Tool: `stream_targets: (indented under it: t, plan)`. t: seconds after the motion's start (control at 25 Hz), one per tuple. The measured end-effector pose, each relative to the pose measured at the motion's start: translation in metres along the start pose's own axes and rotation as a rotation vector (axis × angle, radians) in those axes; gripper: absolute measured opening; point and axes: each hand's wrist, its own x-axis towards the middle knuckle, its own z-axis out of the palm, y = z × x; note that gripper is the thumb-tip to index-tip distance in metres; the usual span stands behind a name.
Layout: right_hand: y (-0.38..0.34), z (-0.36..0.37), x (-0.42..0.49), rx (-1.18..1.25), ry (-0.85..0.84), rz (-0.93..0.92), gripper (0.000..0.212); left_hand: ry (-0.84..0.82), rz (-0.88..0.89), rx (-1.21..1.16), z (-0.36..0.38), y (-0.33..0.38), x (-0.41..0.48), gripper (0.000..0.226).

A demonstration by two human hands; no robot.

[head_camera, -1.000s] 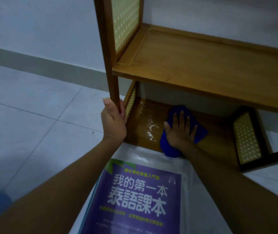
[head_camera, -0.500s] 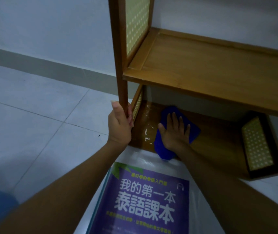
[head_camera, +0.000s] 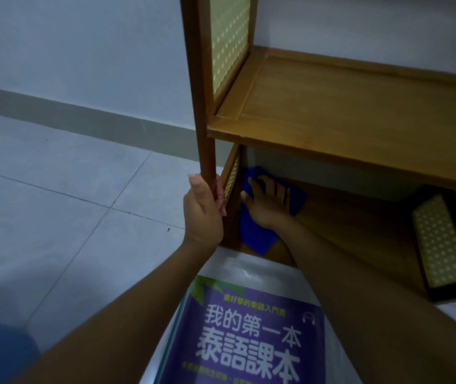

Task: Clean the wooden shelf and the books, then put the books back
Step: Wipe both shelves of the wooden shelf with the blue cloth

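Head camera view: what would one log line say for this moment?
step: cleaning bottom shelf | left hand: holds front post | right hand: presses blue cloth flat | purple book: outside shelf, not yet returned

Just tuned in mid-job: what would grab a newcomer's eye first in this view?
The purple book with big white lettering, lying at bottom centre. Just beyond it, the right hand presses a blue cloth onto the bottom board of the wooden shelf, at its left end, while the left hand grips the front post.
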Motion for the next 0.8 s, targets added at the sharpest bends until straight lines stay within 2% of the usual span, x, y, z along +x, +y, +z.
stream_targets:
  t: [0.2, 0.36, 0.64, 0.8]
  plan:
    - [-0.003, 0.003, 0.0, 0.047, 0.042, 0.051, 0.054, -0.016, -0.002, 0.007, -0.001, 0.0, 0.0, 0.063]
    - [-0.003, -0.008, 0.005, 0.131, 0.03, 0.017, 0.044, 0.0, -0.003, -0.016, 0.001, 0.001, -0.001, 0.066]
    - [0.013, -0.011, -0.044, 0.133, -0.071, -0.193, 0.038, 0.013, -0.016, 0.001, 0.001, 0.002, -0.001, 0.068]
    - [0.014, 0.002, -0.074, 0.071, -0.026, -0.271, 0.036, 0.022, -0.014, -0.008, 0.002, 0.004, -0.003, 0.06]
